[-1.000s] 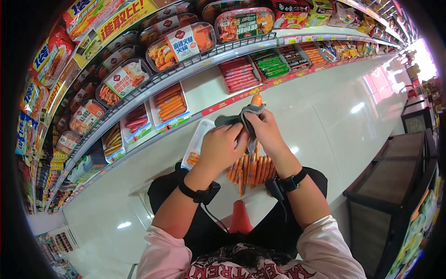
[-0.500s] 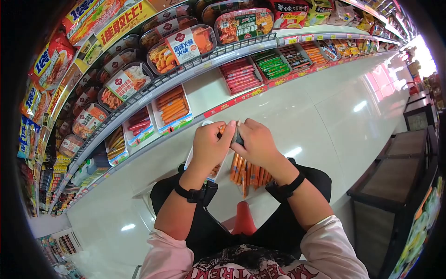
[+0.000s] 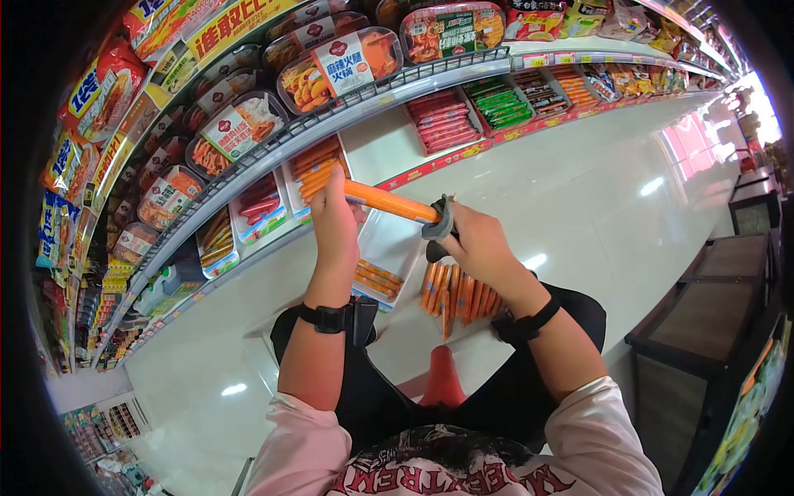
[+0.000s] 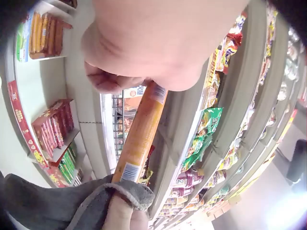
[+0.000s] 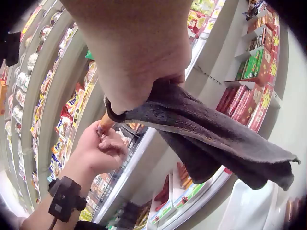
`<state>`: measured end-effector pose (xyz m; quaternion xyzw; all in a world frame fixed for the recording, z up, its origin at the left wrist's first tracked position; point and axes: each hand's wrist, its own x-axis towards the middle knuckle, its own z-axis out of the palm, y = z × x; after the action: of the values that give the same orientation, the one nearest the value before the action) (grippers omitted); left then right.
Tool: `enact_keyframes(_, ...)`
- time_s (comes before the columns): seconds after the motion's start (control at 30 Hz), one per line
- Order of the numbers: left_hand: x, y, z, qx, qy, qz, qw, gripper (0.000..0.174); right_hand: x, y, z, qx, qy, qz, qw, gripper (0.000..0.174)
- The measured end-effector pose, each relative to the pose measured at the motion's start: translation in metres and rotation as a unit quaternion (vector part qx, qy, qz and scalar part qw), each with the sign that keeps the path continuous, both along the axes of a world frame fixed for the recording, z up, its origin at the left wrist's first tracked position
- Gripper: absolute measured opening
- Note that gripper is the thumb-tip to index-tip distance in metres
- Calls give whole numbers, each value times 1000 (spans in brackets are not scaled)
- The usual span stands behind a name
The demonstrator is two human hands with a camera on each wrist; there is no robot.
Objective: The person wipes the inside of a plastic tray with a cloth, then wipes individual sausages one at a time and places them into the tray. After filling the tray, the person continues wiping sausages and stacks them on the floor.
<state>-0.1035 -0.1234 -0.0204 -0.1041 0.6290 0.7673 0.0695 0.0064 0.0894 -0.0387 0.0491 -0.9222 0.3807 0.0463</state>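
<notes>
An orange-wrapped sausage (image 3: 393,201) spans the gap between both hands. Its far end is in the grip of my left hand (image 3: 333,227), whose fingers curl round it in the left wrist view. At the other end my right hand (image 3: 480,240) pinches the sausage through a grey cloth (image 4: 96,201) wrapped round it. Loose cloth hangs off the right hand in the right wrist view. Below the hands, a white tray (image 3: 411,241) holds several orange sausages (image 3: 376,279). Beside it, a pile of similar sausages (image 3: 463,293) lies near the knees.
Ahead runs a curved shelf (image 3: 372,107) with boxed meals above and trays of sausages (image 3: 317,165) on the low ledge. Pink (image 3: 442,124) and green packs (image 3: 499,103) stand farther along. A red stool part (image 3: 444,376) shows between the legs. Dark crates (image 3: 686,306) stand at right.
The hands were close together at the cloth; now they are apart, with the left hand moved left and the sausage stretching between them. The tray and pile show more fully.
</notes>
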Motion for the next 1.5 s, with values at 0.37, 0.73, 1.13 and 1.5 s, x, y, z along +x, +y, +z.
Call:
enact_keyframes(0.37, 0, 23, 2, 210, -208, 75, 953, 49, -8, -10, -15, -332, -25, -149, 931, 33)
enact_keyframes(0.73, 16, 37, 2, 192, -204, -112, 953, 56, -13, 0, -1, -499, -56, -263, 824, 62)
enact_keyframes(1.13, 40, 38, -3, -152, 141, -209, 956, 36, -22, 9, -46, -309, -97, -224, 919, 59)
enact_keyframes(1.5, 34, 18, -8, -411, 310, -199, 834, 29, -15, 1, -26, 174, -7, -46, 984, 40)
